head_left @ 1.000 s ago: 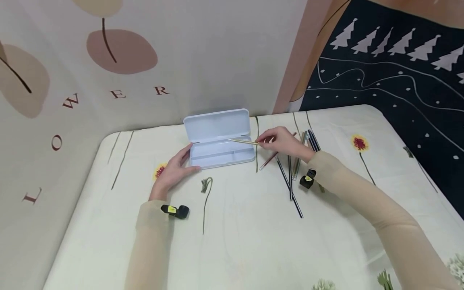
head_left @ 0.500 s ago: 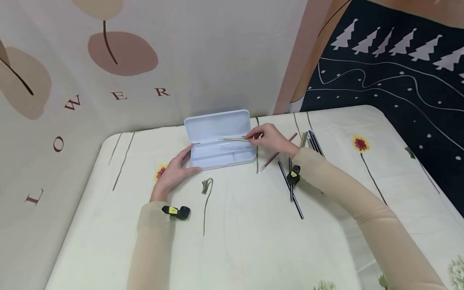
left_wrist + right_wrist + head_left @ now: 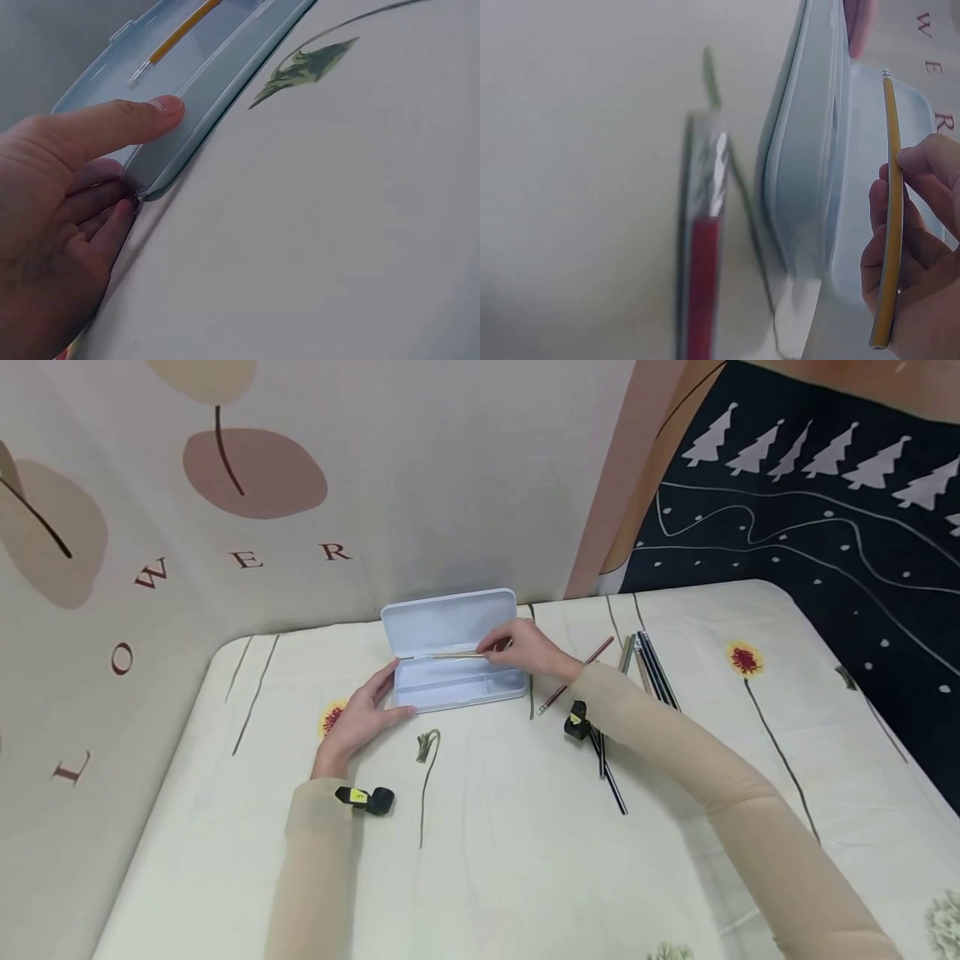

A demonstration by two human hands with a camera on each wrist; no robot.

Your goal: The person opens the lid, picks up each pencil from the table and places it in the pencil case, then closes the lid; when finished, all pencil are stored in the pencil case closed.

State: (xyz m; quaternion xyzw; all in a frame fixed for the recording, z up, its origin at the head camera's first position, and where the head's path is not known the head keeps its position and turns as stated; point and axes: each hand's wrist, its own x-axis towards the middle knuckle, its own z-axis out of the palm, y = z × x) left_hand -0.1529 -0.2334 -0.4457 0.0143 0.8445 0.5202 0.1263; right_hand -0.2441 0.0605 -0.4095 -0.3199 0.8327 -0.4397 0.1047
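On the table (image 3: 517,868), a pale-blue box (image 3: 442,693) stands open with its lid (image 3: 442,617) tilted up behind. The left hand (image 3: 363,714) grips the box's left end, fingers (image 3: 96,201) bent against it; the right hand (image 3: 521,647) pinches a yellow pencil (image 3: 893,225) over the box, while other pencils (image 3: 657,670) lie to the right.
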